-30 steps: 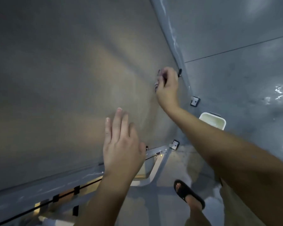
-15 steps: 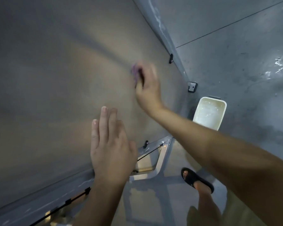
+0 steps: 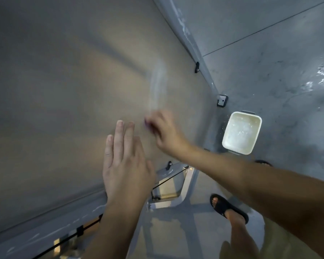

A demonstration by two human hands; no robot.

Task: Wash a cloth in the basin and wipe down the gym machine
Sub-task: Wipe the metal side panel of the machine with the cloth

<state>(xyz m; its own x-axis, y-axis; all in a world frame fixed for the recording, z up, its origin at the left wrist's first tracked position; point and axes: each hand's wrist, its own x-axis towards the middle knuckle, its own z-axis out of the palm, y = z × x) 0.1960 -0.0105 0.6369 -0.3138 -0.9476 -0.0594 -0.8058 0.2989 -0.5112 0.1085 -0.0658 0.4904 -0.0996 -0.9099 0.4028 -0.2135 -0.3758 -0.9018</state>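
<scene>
On the panel [image 3: 64, 90], the left hand [image 3: 125, 165] lies flat, fingers straight and together; the blurred right hand [image 3: 166, 133] curls round a purplish cloth [image 3: 147, 124] pressed there, below a wet streak [image 3: 157, 85]; the basin [image 3: 240, 132] sits on the floor nearby

panel [image 3: 67, 94] showing grey-beige, a pale wet streak [image 3: 157, 85] running down it | frame [image 3: 198, 58] showing light grey | floor [image 3: 279, 71] showing grey, glinting with wet patches | basin [image 3: 254, 135] showing cream-white | cloth [image 3: 147, 124] showing purplish, blurred | sandal [image 3: 223, 206] showing black | shorts [image 3: 281, 243] showing khaki
</scene>
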